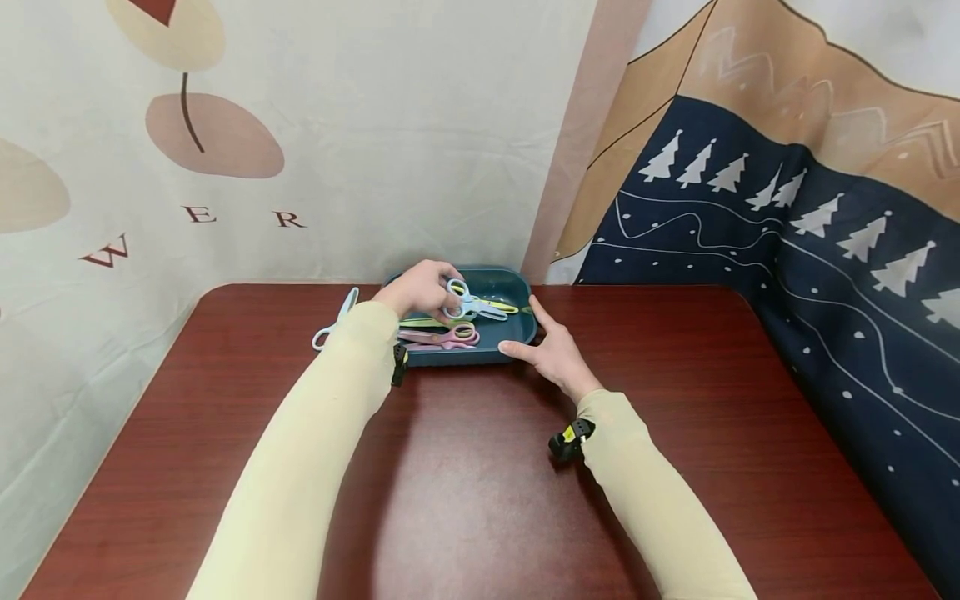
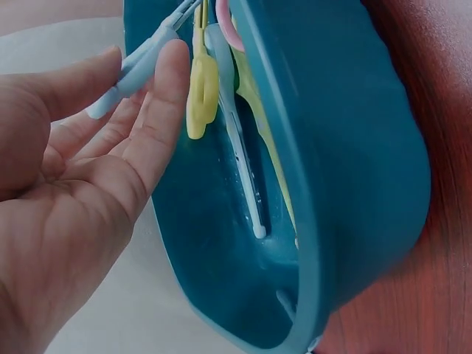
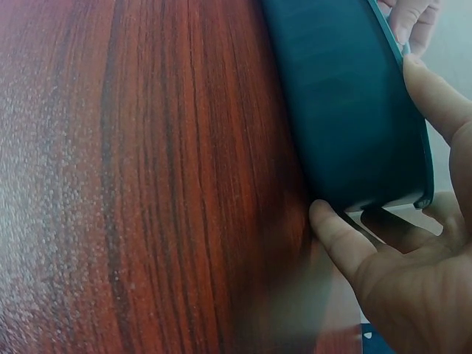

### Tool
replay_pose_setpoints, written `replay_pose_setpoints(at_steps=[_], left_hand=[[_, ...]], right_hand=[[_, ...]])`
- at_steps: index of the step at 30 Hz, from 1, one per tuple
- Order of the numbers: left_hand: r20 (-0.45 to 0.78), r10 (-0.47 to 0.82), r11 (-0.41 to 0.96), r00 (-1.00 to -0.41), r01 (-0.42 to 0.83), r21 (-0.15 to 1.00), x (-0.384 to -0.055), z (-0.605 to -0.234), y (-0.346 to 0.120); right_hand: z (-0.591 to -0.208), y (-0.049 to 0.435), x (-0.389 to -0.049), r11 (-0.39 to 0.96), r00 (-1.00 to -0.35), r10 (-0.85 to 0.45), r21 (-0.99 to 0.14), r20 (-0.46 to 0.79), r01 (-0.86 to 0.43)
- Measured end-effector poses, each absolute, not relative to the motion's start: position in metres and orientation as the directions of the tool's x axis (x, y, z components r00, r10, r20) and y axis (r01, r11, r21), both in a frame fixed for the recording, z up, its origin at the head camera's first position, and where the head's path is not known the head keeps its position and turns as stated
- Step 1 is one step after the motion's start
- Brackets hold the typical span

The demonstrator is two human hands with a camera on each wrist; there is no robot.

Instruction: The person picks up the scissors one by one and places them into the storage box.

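My left hand point(image 1: 423, 290) reaches over a dark teal plastic bin point(image 1: 457, 358) and pinches a pair of light blue scissors point(image 2: 144, 66) by the handle between thumb and fingers. Inside the bin lie pink scissors point(image 1: 450, 337), a yellow-handled pair point(image 2: 200, 96), a green piece point(image 2: 254, 110) and another light blue piece point(image 2: 234, 140). My right hand point(image 1: 553, 346) grips the bin's near right corner, its thumb at the front rim and its fingers around the right end. The left forearm hides part of the bin's left end.
Pale blue scissors point(image 1: 324, 335) lie on the table left of the bin, partly behind my left sleeve. The reddish-brown table point(image 1: 465, 483) stretches toward me. Behind it hang a pale printed cloth point(image 1: 390, 150) and a navy one with trees point(image 1: 697, 225).
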State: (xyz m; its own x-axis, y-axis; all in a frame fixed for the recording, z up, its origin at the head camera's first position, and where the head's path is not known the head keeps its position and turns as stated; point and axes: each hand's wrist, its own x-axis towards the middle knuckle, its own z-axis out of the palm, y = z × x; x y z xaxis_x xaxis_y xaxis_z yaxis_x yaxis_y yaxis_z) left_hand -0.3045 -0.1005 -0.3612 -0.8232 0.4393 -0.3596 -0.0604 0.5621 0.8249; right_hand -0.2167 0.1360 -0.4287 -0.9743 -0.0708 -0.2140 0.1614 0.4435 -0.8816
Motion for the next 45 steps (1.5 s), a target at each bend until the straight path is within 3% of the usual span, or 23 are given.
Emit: replay_pose_setpoints(at_steps=[12,25,45], left_hand=[[-0.416,0.4,0.609,-0.817,-0.103,0.787,-0.305,-0.36,-0.101],[-0.406,0.406,0.694,-0.819,-0.014,0.72,-0.304,-0.355,-0.109],[-0.245,0.404,0.654,-0.881,0.09,0.751,-0.298,-0.344,-0.17]], right_hand=[[-0.429,0.136,-0.217,0.445,-0.973,-0.072,-0.88,-0.218,0.164],[-0.426,0.135,-0.216,0.445,-0.975,-0.07,-0.881,-0.212,0.16],[-0.425,0.135,-0.214,0.439,-0.974,-0.069,-0.883,-0.218,0.166]])
